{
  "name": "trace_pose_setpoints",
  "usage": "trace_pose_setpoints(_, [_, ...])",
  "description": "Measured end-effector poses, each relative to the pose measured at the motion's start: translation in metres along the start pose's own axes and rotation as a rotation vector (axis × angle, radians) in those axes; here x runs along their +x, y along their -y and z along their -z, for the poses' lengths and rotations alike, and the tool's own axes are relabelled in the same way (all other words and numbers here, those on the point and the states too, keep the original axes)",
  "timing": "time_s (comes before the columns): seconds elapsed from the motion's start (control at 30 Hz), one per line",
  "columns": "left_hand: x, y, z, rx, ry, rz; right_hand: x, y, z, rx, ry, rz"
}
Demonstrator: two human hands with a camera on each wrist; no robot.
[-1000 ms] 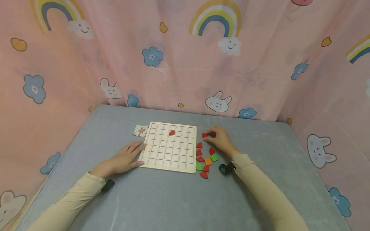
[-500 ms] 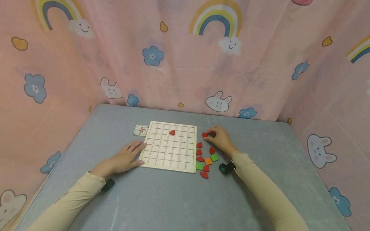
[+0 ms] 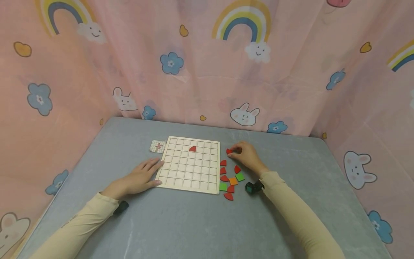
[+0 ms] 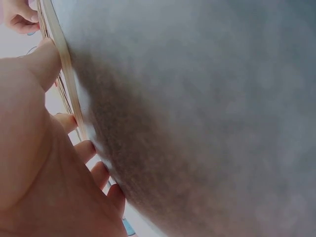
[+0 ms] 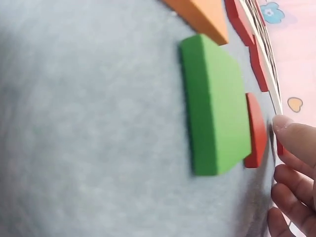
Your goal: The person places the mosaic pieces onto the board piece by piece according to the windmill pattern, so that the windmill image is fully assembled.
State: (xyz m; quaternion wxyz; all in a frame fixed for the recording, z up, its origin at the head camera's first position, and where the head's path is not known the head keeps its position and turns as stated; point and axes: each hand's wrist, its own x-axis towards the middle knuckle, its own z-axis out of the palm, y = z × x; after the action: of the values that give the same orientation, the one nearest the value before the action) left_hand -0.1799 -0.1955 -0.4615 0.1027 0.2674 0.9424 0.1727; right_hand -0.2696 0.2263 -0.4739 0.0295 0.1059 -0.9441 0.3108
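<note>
A pale wooden grid board (image 3: 188, 175) lies on the table, with one red quarter-circle piece (image 3: 192, 149) in a cell of its second row from the back. My left hand (image 3: 136, 178) rests flat at the board's left edge, fingers extended; in the left wrist view its thumb (image 4: 47, 61) and fingertips touch the rim. To the right of the board my right hand (image 3: 248, 158) pinches another red quarter-circle piece (image 3: 229, 151) between thumb and fingers, close over the table. In the right wrist view that piece is mostly hidden behind the thumb (image 5: 296, 140).
Beside the board's right edge lie several red quarter-circle pieces (image 3: 228, 196), an orange square (image 3: 233, 181) and two green squares (image 3: 239, 177). A small pattern card (image 3: 157, 146) sits by the board's back left corner. A pink printed curtain (image 3: 200, 90) surrounds the grey table (image 3: 181, 226).
</note>
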Motion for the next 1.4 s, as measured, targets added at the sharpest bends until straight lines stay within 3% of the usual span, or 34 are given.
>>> trace_pose_setpoints(0.23, [0.001,0.002,-0.003,-0.003,-0.021,-0.038,0.002,0.0,0.001,-0.002,0.015,-0.004])
trace_pose_setpoints(0.57, [0.002,0.008,-0.006,-0.011,-0.013,-0.033,0.0,0.006,0.0,0.025,0.047,0.037])
trace_pose_setpoints(0.83, [0.005,0.013,-0.011,-0.01,0.011,0.002,0.0,0.021,-0.002,0.048,0.065,0.048])
trace_pose_setpoints(1.1, [0.004,0.012,-0.01,-0.029,-0.002,-0.007,0.005,0.038,-0.011,0.061,0.105,0.059])
trace_pose_setpoints(1.4, [0.005,0.013,-0.011,-0.032,-0.004,-0.007,0.01,0.055,-0.027,0.085,0.111,0.137])
